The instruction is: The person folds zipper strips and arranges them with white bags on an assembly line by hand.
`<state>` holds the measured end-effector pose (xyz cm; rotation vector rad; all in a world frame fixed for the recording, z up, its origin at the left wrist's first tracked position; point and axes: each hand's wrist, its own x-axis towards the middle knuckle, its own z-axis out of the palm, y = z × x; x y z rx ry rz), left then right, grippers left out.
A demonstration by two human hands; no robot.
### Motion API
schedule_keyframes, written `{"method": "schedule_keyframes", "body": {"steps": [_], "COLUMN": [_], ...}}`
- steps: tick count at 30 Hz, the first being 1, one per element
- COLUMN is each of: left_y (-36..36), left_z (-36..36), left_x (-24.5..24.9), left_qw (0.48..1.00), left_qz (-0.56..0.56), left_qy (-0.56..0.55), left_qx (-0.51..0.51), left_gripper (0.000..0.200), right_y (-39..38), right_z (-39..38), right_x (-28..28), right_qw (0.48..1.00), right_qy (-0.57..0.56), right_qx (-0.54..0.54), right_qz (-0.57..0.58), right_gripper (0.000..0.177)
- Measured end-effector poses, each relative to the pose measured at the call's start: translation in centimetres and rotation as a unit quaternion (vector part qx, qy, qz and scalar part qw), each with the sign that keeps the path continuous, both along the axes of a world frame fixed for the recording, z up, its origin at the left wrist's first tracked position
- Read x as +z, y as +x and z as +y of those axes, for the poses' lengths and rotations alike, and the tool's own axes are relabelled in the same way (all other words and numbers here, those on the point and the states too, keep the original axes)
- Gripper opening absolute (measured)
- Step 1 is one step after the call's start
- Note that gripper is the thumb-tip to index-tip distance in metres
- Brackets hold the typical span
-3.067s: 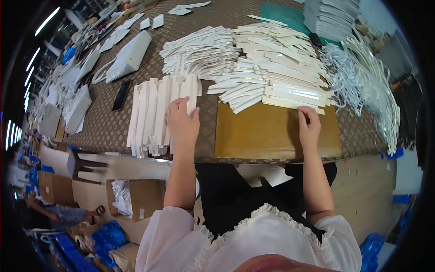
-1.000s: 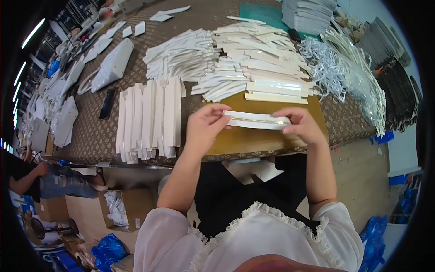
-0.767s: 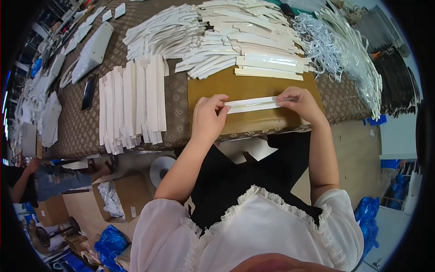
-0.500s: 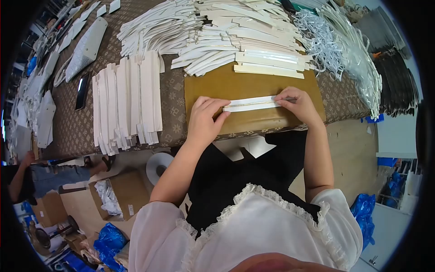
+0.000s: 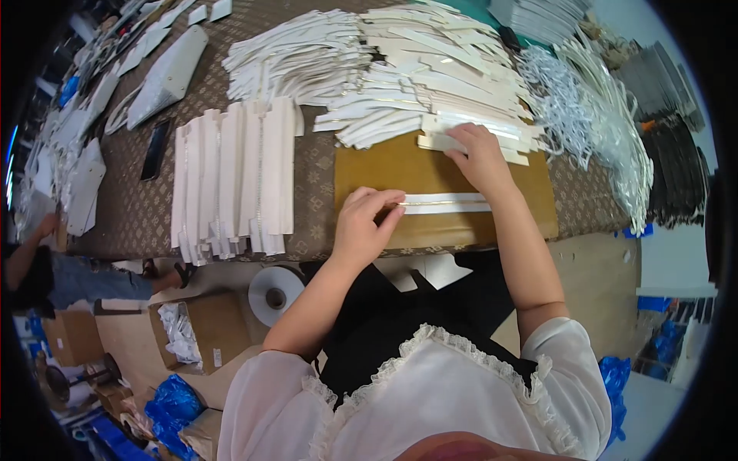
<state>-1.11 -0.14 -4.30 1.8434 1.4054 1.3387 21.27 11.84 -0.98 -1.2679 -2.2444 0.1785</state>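
A white zipper strip with a gold-coloured tooth line lies flat on the tan mat. My left hand pinches the strip's left end between thumb and fingertips. Further up, my right hand reaches over the front of a cream strip pile; its thumb and fingers are bent at the lowest pale strip, and I cannot make out whether they grip it. The right forearm passes by the zipper's right end.
Stacked zipper pieces lie left of the mat, near a dark phone. White cords are at the right. A paper roll and open carton stand below. At far left is another person's arm.
My right hand has let go of the zipper's right end and moved up to the strip pile. My left hand still holds the left end. The view has shifted slightly.
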Motion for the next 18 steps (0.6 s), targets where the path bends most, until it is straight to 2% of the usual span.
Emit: {"method": "schedule_keyframes", "body": {"steps": [3,6,8,10,11,13,14,15,17,18], "left_y": [-0.3,-0.4,-0.2,0.8,1.7,3.2,3.7,4.0,4.1,4.1], "left_z": [-0.3,0.9,2.5,4.3,5.8,8.7,9.5,10.2,11.4,11.5], "left_x": [0.6,1.5,2.9,4.6,4.4,3.7,3.3,3.3,3.0,2.9], "left_qw": [0.996,0.991,0.997,0.998,0.998,0.988,0.987,0.995,0.995,0.996], "left_qz": [-0.071,-0.128,-0.068,-0.057,-0.055,0.029,0.027,0.039,0.065,0.065], "left_qy": [-0.047,-0.038,0.011,0.018,0.025,0.145,0.149,0.092,-0.025,-0.023], "left_qx": [-0.008,-0.029,-0.034,-0.032,-0.025,0.052,0.054,0.014,-0.064,-0.062], "left_gripper": [0.020,0.022,0.025,0.028,0.028,0.024,0.024,0.021,0.015,0.015], "right_y": [-0.5,-0.4,-0.8,-1.2,-1.1,-0.8,-0.3,0.0,-0.2,-0.4], "right_z": [0.6,0.5,0.3,-0.1,0.0,0.4,0.3,-0.1,-0.8,-0.9], "right_x": [-0.5,-0.3,-0.3,0.7,0.3,-1.2,-1.6,-1.3,-1.0,-0.9], "right_qw": [0.998,0.996,0.995,0.984,0.985,0.990,0.991,0.991,0.990,0.985], "right_qy": [-0.017,-0.088,-0.090,-0.169,-0.164,-0.113,-0.089,-0.085,-0.004,0.035], "right_qx": [0.001,0.010,0.039,0.009,0.017,0.039,0.047,0.049,0.023,0.008], "right_qz": [-0.059,-0.017,-0.004,0.053,0.053,0.080,0.091,0.087,0.141,0.170], "right_gripper": [0.028,0.028,0.026,0.020,0.020,0.018,0.016,0.016,0.014,0.013]}}
